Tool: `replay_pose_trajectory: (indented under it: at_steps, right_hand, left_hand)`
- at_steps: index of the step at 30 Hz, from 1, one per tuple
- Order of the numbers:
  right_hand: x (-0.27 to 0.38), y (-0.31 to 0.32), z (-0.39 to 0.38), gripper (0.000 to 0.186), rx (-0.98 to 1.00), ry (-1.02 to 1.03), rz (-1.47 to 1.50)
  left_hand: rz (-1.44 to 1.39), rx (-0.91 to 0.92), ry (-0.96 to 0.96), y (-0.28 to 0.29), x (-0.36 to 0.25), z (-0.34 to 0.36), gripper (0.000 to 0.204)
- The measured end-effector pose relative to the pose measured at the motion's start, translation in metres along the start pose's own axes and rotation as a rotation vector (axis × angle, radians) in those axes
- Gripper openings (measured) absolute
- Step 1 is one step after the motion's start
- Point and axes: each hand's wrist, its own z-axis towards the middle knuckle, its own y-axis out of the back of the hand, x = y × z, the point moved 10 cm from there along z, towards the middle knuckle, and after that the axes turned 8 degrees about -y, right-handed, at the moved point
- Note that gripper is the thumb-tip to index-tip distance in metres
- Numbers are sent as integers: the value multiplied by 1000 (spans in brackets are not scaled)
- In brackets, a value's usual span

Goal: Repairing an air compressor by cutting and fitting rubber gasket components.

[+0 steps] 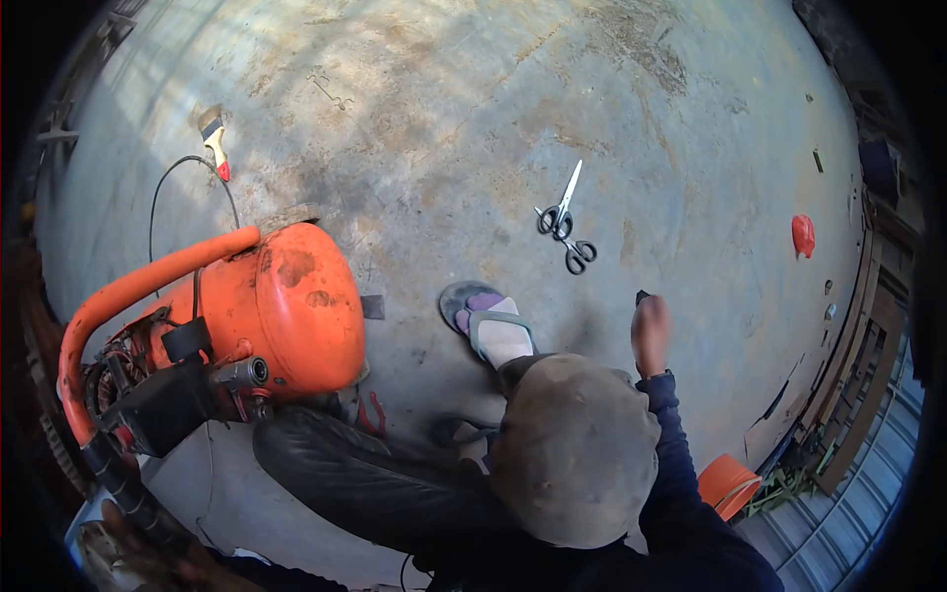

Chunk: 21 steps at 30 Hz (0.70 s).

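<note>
My right hand (651, 335) is closed over the floor, right of my sandalled foot (498, 331). A small black thing sticks out past its fingers; its kind is hidden. At the dark lower left, my left hand (133, 548) is beside the black lower end of an orange tubular handle (148, 286). Its fingers are too shadowed to read, and a tan-brown object lies against it. That handle belongs to an orange air compressor (306, 311) with a rounded tank. Ahead of my right hand, black-handled scissors (562, 212), apparently two crossed pairs, lie on the concrete.
A paintbrush (214, 148) lies beyond the compressor, near a looping black cable (153, 212). Red-handled pliers (370, 414) are beside my bent leg. A crumpled red item (804, 237) sits at the right. An orange bucket (728, 485) lies near slatted wood. Bent wire (330, 89) lies far ahead.
</note>
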Motion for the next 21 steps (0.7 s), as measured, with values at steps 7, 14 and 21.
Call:
replay_pose_trajectory:
  at_steps: [7, 14, 21]
  right_hand:
    - [-14, -54, -54, 8, 121, 26, -14]
    - [90, -193, -123, 11, 385, -182, 170]
    - [250, -256, -129, 18, 590, 555, -300]
  left_hand:
    - [-129, 113, -65, -45, 83, 27, 81]
    - [544, 273, -305, -89, 63, 6, 87]
    - [1235, -435, -1036, -22, -37, -172, 70]
